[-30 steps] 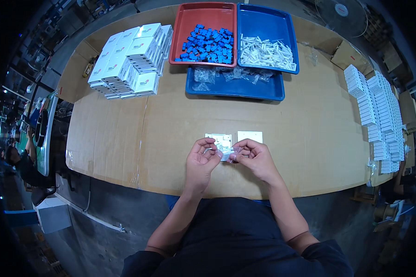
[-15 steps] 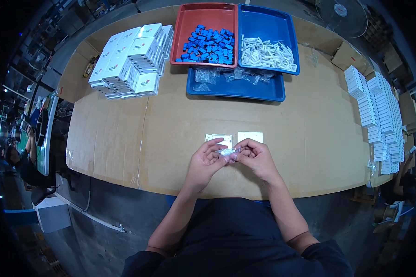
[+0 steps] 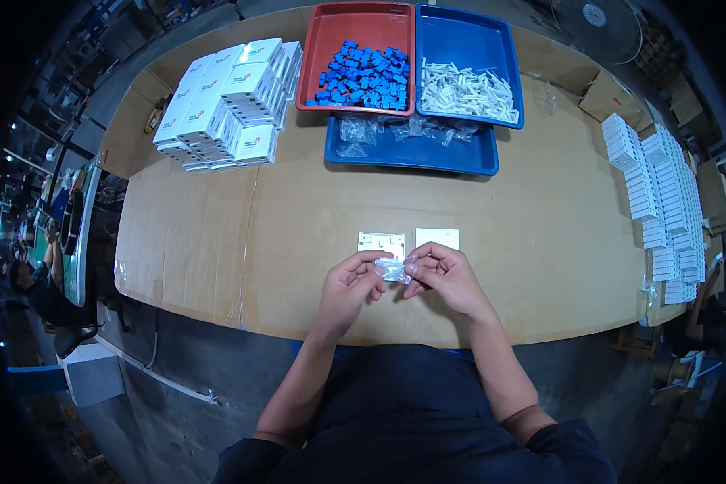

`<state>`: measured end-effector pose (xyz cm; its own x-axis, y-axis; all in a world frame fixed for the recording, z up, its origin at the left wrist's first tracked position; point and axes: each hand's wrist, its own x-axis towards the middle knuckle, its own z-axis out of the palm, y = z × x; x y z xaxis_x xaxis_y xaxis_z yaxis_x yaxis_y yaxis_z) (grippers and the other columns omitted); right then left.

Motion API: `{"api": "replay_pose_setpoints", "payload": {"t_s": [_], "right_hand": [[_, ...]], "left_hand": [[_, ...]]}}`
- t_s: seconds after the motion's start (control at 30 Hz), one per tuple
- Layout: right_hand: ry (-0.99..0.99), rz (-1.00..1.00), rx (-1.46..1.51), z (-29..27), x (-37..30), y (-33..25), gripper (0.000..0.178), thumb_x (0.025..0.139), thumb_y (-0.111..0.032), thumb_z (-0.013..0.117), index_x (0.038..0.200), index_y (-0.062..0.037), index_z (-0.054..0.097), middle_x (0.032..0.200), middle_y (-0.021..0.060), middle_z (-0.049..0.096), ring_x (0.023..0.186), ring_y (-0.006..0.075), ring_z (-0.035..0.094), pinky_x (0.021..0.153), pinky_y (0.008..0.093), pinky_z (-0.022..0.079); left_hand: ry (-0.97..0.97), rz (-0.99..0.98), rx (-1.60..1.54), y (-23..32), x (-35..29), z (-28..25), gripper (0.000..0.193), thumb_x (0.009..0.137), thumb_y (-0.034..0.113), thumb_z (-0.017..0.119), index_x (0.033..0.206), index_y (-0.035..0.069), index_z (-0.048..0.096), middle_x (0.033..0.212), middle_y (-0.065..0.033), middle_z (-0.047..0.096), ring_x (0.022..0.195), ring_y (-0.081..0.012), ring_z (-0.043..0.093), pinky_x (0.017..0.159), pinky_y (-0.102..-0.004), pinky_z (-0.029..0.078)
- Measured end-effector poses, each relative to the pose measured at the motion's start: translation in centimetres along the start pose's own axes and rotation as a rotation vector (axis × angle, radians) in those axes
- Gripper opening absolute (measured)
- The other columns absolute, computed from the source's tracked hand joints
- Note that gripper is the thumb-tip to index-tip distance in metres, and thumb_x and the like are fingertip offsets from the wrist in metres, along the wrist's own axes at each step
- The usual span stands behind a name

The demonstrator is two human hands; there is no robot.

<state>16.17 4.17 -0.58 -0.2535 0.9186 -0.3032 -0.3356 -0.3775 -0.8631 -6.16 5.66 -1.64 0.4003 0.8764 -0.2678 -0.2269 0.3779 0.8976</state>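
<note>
Between my hands is a small clear plastic bag (image 3: 392,271) with whitish contents that are too small to make out. My right hand (image 3: 448,282) pinches its right side between thumb and fingertips. At the bag's left edge, my left hand (image 3: 348,289) grips it with closed fingers. Just beyond the hands lies a white plastic base plate (image 3: 370,240) with small cutouts, partly covered by the bag and fingers. Beside it on the right, a plain white cover plate (image 3: 438,237) lies flat, its near edge hidden by my right hand.
At the back stand a red tray (image 3: 319,40) of blue parts and a blue tray (image 3: 468,36) of white pieces. Below them a blue tray (image 3: 411,160) holds clear bags. White boxes (image 3: 210,109) are stacked left; white units (image 3: 657,202) right. A person (image 3: 48,282) sits far left.
My left hand has shifted slightly left and its fingers have moved on the bag. The bag now shows more fully, spread between both hands. More of the base plate is visible.
</note>
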Motion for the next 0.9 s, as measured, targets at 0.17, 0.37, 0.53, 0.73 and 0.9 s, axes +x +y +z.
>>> {"api": "replay_pose_setpoints", "payload": {"t_s": [0.17, 0.37, 0.53, 0.73, 0.9], "right_hand": [[-0.013, -0.074, -0.057, 0.1, 0.2, 0.5, 0.014, 0.104, -0.006, 0.064, 0.114, 0.0044, 0.064, 0.095, 0.0107, 0.072, 0.081, 0.0191, 0.074, 0.072, 0.0301, 0.062], [0.048, -0.145, -0.044, 0.2, 0.4, 0.6, 0.017, 0.104, -0.004, 0.062, 0.119, 0.0042, 0.065, 0.1, 0.0106, 0.073, 0.088, 0.0167, 0.074, 0.076, 0.0289, 0.062], [0.018, -0.161, -0.139, -0.1, 1.2, 0.1, 0.018, 0.103, -0.002, 0.062, 0.119, 0.0051, 0.068, 0.103, 0.011, 0.074, 0.09, 0.0157, 0.074, 0.08, 0.0276, 0.061], [-0.004, -0.234, -0.294, -0.3, 2.1, -0.2, 0.016, 0.101, -0.001, 0.064, 0.112, 0.0039, 0.074, 0.103, 0.0081, 0.075, 0.086, 0.0141, 0.072, 0.081, 0.0253, 0.058], [0.076, -0.325, -0.631, 0.1, 2.6, 0.0, 0.017, 0.097, -0.005, 0.07, 0.112, -0.0025, 0.076, 0.098, 0.005, 0.076, 0.081, 0.0121, 0.069, 0.073, 0.0261, 0.053]], "left_hand": [[0.003, -0.039, -0.345, -0.9, 0.3, 0.0, 0.03, 0.104, 0.007, 0.055, 0.132, 0.003, 0.065, 0.08, 0.001, 0.059, 0.069, -0.0056, 0.052, 0.064, -0.0216, 0.041], [0.004, 0.054, 0.037, -0.3, 0.9, 0.0, 0.03, 0.106, 0.01, 0.051, 0.131, 0.002, 0.065, 0.086, -0.0003, 0.061, 0.07, -0.0069, 0.054, 0.068, -0.0213, 0.043], [-0.036, -0.09, 0.014, 1.0, 1.9, -1.1, 0.026, 0.109, 0.013, 0.054, 0.126, -0.003, 0.065, 0.09, -0.0042, 0.065, 0.075, -0.0076, 0.058, 0.071, -0.0227, 0.049], [-0.043, -0.008, 0.101, 1.4, 2.8, -1.9, 0.022, 0.106, 0.011, 0.062, 0.121, -0.004, 0.067, 0.09, -0.003, 0.067, 0.075, -0.0055, 0.057, 0.071, -0.0206, 0.048], [-0.035, 0.094, 0.446, 1.8, 2.4, -2.7, 0.019, 0.1, 0.007, 0.068, 0.116, -0.002, 0.07, 0.091, -0.0026, 0.068, 0.079, -0.0053, 0.057, 0.074, -0.0213, 0.048]]}}
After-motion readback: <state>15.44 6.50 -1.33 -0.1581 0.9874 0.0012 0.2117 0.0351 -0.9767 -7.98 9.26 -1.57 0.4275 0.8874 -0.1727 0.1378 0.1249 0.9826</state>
